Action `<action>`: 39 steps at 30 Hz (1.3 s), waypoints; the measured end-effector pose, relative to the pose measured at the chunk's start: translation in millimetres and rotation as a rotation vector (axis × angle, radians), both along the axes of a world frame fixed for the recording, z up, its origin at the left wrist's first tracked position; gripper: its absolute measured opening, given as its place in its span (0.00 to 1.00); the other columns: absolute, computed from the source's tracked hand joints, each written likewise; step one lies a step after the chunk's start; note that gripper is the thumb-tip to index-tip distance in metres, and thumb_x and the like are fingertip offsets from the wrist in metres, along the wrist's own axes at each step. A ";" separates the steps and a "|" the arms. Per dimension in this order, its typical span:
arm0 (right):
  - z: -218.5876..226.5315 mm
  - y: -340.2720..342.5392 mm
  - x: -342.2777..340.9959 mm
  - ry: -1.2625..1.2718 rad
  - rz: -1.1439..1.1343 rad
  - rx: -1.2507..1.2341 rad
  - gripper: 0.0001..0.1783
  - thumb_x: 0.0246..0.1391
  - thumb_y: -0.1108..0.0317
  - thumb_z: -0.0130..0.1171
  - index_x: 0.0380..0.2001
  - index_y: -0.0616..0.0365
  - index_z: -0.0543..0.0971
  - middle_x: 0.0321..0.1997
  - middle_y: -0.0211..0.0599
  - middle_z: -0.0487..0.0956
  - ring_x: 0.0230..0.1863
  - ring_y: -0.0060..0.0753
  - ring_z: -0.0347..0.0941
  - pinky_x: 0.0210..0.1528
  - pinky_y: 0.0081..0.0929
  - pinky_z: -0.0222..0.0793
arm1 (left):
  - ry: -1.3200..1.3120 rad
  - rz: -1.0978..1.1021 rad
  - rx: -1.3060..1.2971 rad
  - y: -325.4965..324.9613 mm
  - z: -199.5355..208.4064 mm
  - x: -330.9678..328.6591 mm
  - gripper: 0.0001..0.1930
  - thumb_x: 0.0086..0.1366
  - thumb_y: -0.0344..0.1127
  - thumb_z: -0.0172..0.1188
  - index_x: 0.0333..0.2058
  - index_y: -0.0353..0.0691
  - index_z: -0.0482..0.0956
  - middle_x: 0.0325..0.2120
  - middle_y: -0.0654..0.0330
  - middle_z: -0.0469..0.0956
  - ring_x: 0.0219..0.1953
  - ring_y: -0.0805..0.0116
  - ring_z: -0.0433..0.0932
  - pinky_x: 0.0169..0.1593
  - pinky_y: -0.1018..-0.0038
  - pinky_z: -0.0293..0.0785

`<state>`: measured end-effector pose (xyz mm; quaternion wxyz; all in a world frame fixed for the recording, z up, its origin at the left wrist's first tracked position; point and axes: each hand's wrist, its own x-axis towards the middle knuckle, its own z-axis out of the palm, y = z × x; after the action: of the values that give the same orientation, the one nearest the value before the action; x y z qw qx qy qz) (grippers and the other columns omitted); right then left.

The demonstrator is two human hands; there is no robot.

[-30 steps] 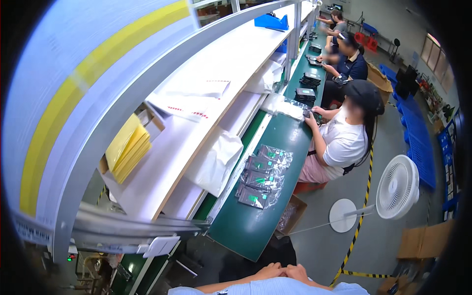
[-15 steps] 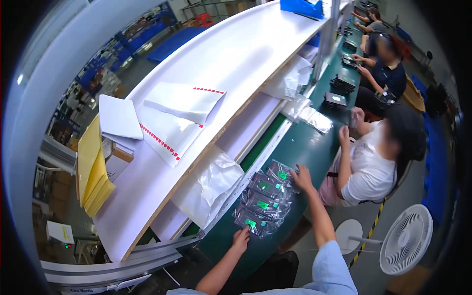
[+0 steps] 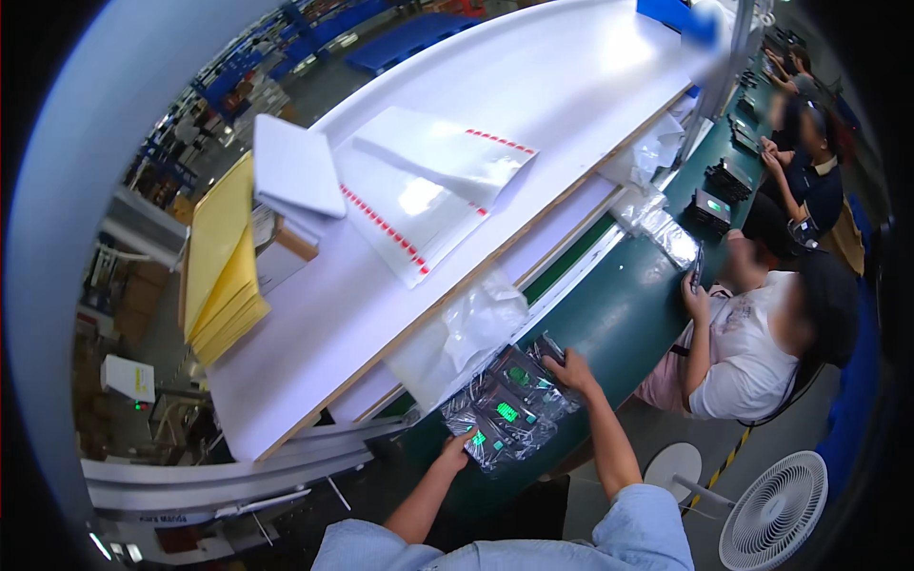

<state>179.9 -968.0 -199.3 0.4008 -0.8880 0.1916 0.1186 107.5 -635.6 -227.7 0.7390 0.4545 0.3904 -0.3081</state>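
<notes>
A row of dark, flat devices in clear plastic bags (image 3: 507,411), each with a bright green patch on top, lies close together on the green work surface in front of me. At the near-left end, my left hand (image 3: 455,451) is closed on the edge of a bagged device, thumb on top. My right hand (image 3: 574,372) grips the bagged device (image 3: 546,349) at the far-right end of the row, which looks tilted. The fingers beneath the bags are partly hidden.
Left of the row, a white shelf (image 3: 314,381) holds white mailer bags (image 3: 409,205) and yellow padded envelopes (image 3: 217,276). Crumpled plastic (image 3: 466,324) sticks out below it. A co-worker (image 3: 752,333) sits at the right, holding a dark device. A white fan (image 3: 773,514) stands lower right.
Both hands have closed in on the row's ends, and the bagged devices are pressed closer together. The view has shifted. The co-worker now holds a dark device upright.
</notes>
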 end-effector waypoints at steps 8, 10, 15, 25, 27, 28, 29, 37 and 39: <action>-6.1 23.6 1.3 -0.082 -0.137 0.575 0.29 0.47 0.46 0.58 0.36 0.66 0.75 0.30 0.39 0.77 0.31 0.27 0.72 0.34 0.26 0.67 | 0.002 0.099 -0.122 46.4 72.8 -30.7 0.14 0.54 0.32 0.62 0.39 0.39 0.73 0.36 0.59 0.76 0.40 0.64 0.75 0.47 0.65 0.70; 9.7 44.5 -0.9 -0.039 -0.031 0.554 0.31 0.47 0.43 0.57 0.36 0.66 0.75 0.31 0.39 0.77 0.32 0.28 0.71 0.35 0.27 0.67 | -0.030 0.107 -0.190 48.9 85.2 -39.4 0.14 0.55 0.33 0.61 0.40 0.39 0.73 0.37 0.59 0.75 0.41 0.64 0.74 0.49 0.65 0.69; 12.5 112.9 -16.9 -0.103 0.196 0.097 0.37 0.43 0.37 0.56 0.34 0.69 0.74 0.33 0.54 0.76 0.35 0.49 0.73 0.40 0.36 0.68 | -0.172 0.073 -0.194 9.7 66.1 -40.9 0.16 0.54 0.33 0.63 0.41 0.39 0.72 0.38 0.60 0.75 0.42 0.66 0.73 0.48 0.69 0.69; 69.4 127.8 -10.1 0.123 0.255 0.299 0.42 0.33 0.34 0.61 0.33 0.69 0.76 0.32 0.53 0.77 0.37 0.45 0.75 0.40 0.34 0.68 | -0.440 -0.206 0.547 -9.8 7.1 -24.6 0.45 0.41 0.40 0.73 0.52 0.35 0.51 0.49 0.52 0.64 0.51 0.63 0.65 0.53 0.70 0.62; 45.7 113.9 -13.0 0.113 0.193 0.291 0.40 0.34 0.36 0.62 0.34 0.68 0.76 0.31 0.49 0.78 0.36 0.40 0.75 0.38 0.32 0.68 | -0.416 -0.244 0.613 -18.1 29.9 -17.1 0.48 0.37 0.38 0.75 0.51 0.36 0.49 0.47 0.52 0.64 0.51 0.62 0.65 0.53 0.70 0.62; 45.8 111.1 -14.0 0.104 0.166 0.307 0.39 0.35 0.38 0.63 0.35 0.68 0.76 0.32 0.48 0.78 0.35 0.37 0.75 0.38 0.30 0.68 | -0.421 -0.208 0.616 -16.4 29.4 -16.7 0.49 0.36 0.38 0.75 0.51 0.36 0.49 0.47 0.52 0.64 0.51 0.62 0.65 0.53 0.70 0.63; 46.7 107.7 -15.5 0.094 0.137 0.321 0.38 0.36 0.39 0.63 0.36 0.68 0.76 0.32 0.46 0.78 0.34 0.33 0.75 0.37 0.29 0.68 | -0.428 -0.174 0.616 -15.4 27.8 -16.2 0.50 0.34 0.37 0.76 0.51 0.36 0.48 0.46 0.52 0.64 0.50 0.62 0.65 0.53 0.70 0.63; 90.9 136.6 -86.2 0.275 0.071 0.620 0.35 0.40 0.42 0.62 0.40 0.65 0.75 0.33 0.36 0.77 0.31 0.27 0.70 0.36 0.24 0.67 | -0.175 -0.036 -0.102 11.9 23.6 -28.5 0.18 0.49 0.26 0.60 0.41 0.36 0.71 0.36 0.56 0.75 0.38 0.62 0.76 0.44 0.66 0.73; 71.4 142.5 -94.2 0.318 0.166 0.691 0.39 0.42 0.41 0.60 0.45 0.66 0.71 0.39 0.41 0.75 0.39 0.29 0.69 0.43 0.25 0.65 | -0.149 -0.021 -0.187 16.7 36.9 -40.0 0.16 0.53 0.27 0.56 0.43 0.37 0.71 0.38 0.56 0.75 0.39 0.61 0.76 0.46 0.63 0.73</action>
<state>85.8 -825.5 -127.8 0.6307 -0.6837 0.1276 0.3442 67.5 -618.9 -190.9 0.8018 0.4095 0.2990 -0.3162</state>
